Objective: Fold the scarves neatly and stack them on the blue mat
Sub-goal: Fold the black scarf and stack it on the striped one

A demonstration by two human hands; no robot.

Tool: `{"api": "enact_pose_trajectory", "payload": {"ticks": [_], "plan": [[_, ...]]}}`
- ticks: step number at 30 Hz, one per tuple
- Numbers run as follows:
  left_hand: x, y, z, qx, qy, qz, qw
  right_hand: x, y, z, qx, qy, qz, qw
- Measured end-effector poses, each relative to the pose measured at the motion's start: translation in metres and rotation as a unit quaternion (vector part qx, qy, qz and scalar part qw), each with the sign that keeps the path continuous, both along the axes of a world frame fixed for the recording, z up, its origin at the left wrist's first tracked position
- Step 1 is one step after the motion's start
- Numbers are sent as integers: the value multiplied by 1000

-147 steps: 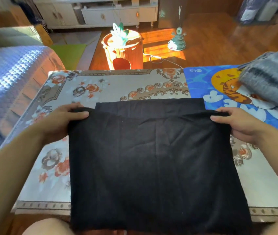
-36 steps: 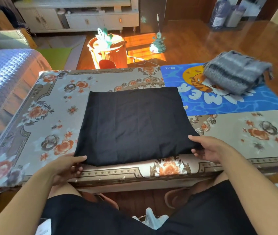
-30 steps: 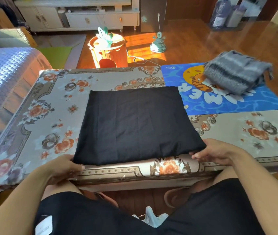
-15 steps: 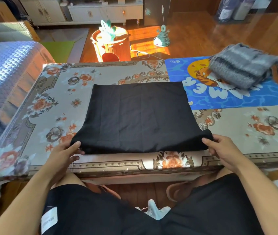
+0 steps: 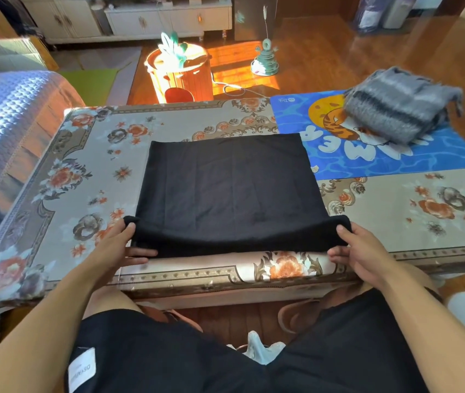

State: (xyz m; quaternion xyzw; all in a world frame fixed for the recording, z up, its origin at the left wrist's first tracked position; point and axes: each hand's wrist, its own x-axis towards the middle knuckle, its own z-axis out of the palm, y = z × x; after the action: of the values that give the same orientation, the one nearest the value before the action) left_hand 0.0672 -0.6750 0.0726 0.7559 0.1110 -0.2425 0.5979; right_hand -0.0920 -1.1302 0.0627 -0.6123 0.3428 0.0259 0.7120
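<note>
A black scarf [image 5: 231, 188], folded into a wide rectangle, lies in the middle of the flowered table. My left hand [image 5: 117, 246] pinches its near left corner and my right hand [image 5: 359, 251] pinches its near right corner. Both corners are lifted a little off the table, so the near edge curls up. A folded grey striped scarf [image 5: 398, 104] rests on the blue mat [image 5: 395, 163] at the far right of the table. The black scarf's far right corner touches the mat's left edge.
The flowered table cover [image 5: 89, 177] reaches a blue quilted sofa [image 5: 4, 120] on the left. Beyond the table stand an orange wooden bucket [image 5: 180, 72] and a small green ornament [image 5: 265, 58] on the wooden floor. My knees in black shorts sit under the near edge.
The scarf's hanging half has been folded up onto the table since the earliest frame. Within the last second both hands took its near corners and lifted them slightly.
</note>
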Motion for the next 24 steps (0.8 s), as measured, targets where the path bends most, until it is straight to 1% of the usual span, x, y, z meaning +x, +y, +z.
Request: {"api": "enact_pose_trajectory", "payload": {"ticks": [5,8,11,13,14,15,16,19,20,22,24], "plan": [[6,-5,-1,68,-27,-33,997,2,7,-2,-40,-8,-5,999],[6,-5,-3,101,-36,-31,994,2,7,-2,-72,4,-15,997],[2,0,-1,125,-73,19,989,0,9,1,-88,9,-31,996],[-8,6,2,102,-102,74,987,-6,10,4,-99,5,-38,994],[-15,10,4,91,-109,86,986,-10,10,3,-100,2,-38,994],[-21,15,3,80,-103,88,988,-14,11,3,-99,1,-36,994],[-25,20,3,66,-78,85,991,-17,11,3,-97,4,-36,995],[-24,32,-2,26,58,73,995,-23,12,-4,-75,21,-55,995],[-22,32,-3,25,92,59,994,-23,11,-7,-68,28,-62,995],[-19,29,-9,64,110,26,992,-23,11,-12,-55,40,-66,996],[-17,21,-14,101,92,25,990,-21,12,-16,-45,49,-65,996]]}}
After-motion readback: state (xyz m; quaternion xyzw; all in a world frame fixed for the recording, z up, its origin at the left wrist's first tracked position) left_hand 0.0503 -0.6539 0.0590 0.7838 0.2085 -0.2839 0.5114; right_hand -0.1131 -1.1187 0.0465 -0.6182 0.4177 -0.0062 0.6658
